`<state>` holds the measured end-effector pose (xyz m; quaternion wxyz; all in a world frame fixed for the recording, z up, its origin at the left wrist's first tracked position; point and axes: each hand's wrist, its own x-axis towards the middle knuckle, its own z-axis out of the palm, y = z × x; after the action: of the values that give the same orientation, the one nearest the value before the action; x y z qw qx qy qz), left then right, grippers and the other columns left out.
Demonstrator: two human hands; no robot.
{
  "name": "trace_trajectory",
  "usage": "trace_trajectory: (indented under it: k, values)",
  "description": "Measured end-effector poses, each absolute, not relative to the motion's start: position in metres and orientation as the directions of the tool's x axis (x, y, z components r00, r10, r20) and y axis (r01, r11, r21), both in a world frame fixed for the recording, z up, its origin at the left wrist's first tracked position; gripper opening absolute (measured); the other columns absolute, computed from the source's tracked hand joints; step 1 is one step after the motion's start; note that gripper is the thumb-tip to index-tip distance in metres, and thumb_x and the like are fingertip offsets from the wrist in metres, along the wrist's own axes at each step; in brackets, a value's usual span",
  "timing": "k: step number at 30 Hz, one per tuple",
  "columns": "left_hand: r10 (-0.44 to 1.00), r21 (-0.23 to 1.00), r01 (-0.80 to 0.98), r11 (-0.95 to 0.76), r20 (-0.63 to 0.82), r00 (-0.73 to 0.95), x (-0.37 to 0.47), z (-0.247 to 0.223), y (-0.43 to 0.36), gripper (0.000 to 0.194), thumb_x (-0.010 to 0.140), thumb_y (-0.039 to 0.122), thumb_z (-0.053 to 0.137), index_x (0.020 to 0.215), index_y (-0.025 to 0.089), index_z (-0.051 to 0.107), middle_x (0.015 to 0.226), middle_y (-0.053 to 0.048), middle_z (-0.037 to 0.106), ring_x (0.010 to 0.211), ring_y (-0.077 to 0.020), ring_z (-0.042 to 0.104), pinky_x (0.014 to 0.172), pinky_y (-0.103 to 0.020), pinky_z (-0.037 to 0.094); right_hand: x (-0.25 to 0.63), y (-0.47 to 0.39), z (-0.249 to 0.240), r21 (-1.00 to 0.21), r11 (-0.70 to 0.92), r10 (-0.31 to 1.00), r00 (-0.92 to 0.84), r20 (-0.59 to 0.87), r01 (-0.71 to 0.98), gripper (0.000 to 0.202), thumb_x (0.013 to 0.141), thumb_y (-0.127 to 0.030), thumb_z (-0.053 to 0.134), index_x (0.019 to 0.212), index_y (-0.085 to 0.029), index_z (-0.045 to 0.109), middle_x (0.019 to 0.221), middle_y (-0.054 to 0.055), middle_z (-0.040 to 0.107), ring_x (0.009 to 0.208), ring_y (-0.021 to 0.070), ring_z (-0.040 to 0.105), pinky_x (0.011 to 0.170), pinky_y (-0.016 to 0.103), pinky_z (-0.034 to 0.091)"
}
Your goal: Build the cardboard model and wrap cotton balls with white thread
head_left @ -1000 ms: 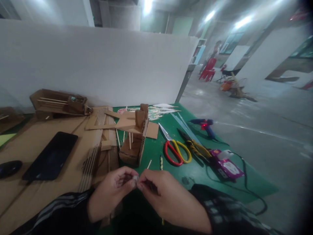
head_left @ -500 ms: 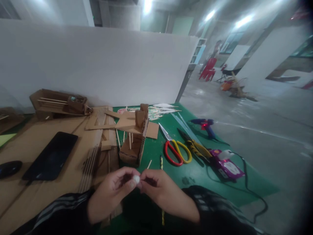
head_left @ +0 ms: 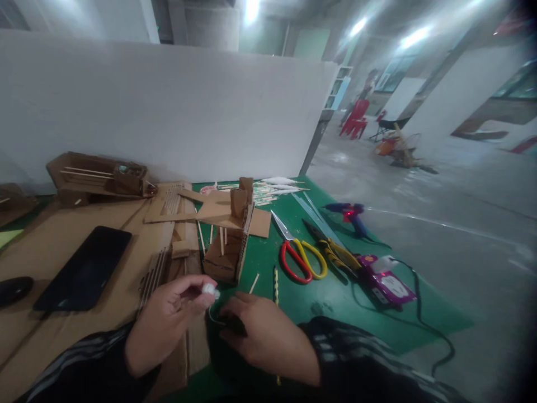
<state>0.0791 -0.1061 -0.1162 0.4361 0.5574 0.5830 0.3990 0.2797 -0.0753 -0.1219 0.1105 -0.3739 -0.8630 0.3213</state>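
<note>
My left hand (head_left: 170,316) pinches a small white roll (head_left: 208,290) between thumb and fingertips, above the table's front edge. From the roll a thin white strand (head_left: 213,318) curves down and across toward my right hand (head_left: 266,330). The fingers of my right hand are curled around that strand's end, though their tips are partly in shadow. Just beyond both hands stands a cardboard model (head_left: 224,254) with short sticks upright inside it. A thin wooden stick (head_left: 254,284) and a yellow-and-black patterned pencil-like rod (head_left: 276,282) lie by my right hand.
Scissors (head_left: 296,257), pliers (head_left: 331,249), a glue gun (head_left: 350,215) and a purple power strip (head_left: 388,282) with a black cord lie right. Left are a phone (head_left: 84,268), a mouse (head_left: 15,288) and a cardboard box model (head_left: 96,176). A white partition (head_left: 168,106) stands behind.
My hands have moved apart: the left went left and slightly up with the white roll, the right dropped a little. A white strand now shows between them.
</note>
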Motion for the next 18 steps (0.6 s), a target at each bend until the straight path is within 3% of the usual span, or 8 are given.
trace_trajectory:
  k: [3,6,11,15,18]
  values:
    - [0.995,0.967,0.236,0.092,-0.095,0.000,0.074,-0.117,-0.105,0.027,0.082,0.041,0.068,0.096,0.019,0.070,0.090,-0.004,0.074,0.084,-0.0181,0.069,0.077,-0.022,0.054,0.273,-0.076,-0.129,-0.471,0.598,0.706,-0.705,-0.075,0.649,0.018,0.081,-0.025,0.065,0.098,-0.020,0.062,0.096,0.004,0.066,0.078,0.0192,0.062,0.059,0.026,0.035]
    - [0.992,0.978,0.169,0.121,-0.124,0.005,0.073,-0.122,-0.103,0.027,0.082,0.041,0.069,0.096,0.018,0.070,0.086,-0.003,0.073,0.082,-0.0164,0.068,0.077,-0.022,0.054,0.269,-0.074,-0.133,-0.441,0.620,0.694,-0.716,-0.077,0.649,0.008,0.085,-0.019,0.055,0.091,-0.019,0.060,0.092,0.004,0.066,0.074,0.0178,0.062,0.057,0.027,0.033]
    - [0.982,0.981,0.039,0.189,-0.190,0.015,0.075,-0.129,-0.101,0.037,0.080,0.046,0.070,0.097,0.014,0.068,0.075,-0.002,0.068,0.066,-0.0135,0.062,0.062,-0.022,0.054,0.268,-0.071,-0.135,-0.492,0.599,0.702,-0.710,-0.058,0.632,0.006,0.082,-0.017,0.054,0.086,-0.019,0.058,0.087,0.003,0.065,0.071,0.0164,0.060,0.057,0.026,0.035]
    - [0.971,0.972,-0.008,0.237,-0.237,0.018,0.074,-0.132,-0.100,0.045,0.076,0.053,0.071,0.097,0.013,0.066,0.082,-0.005,0.068,0.071,-0.0164,0.063,0.054,-0.022,0.054,0.273,-0.068,-0.134,-0.557,0.560,0.719,-0.694,-0.040,0.613,0.007,0.080,-0.016,0.055,0.086,-0.020,0.056,0.084,0.000,0.063,0.070,0.0136,0.057,0.059,0.023,0.038]
    - [0.962,0.963,0.007,0.271,-0.271,0.046,0.075,-0.132,-0.100,0.046,0.075,0.055,0.072,0.096,0.014,0.066,0.084,-0.005,0.068,0.068,-0.0159,0.064,0.053,-0.023,0.054,0.276,-0.067,-0.133,-0.697,0.479,0.737,-0.676,-0.011,0.533,0.009,0.079,-0.014,0.054,0.086,-0.019,0.055,0.080,-0.001,0.059,0.067,0.0116,0.054,0.059,0.021,0.039]
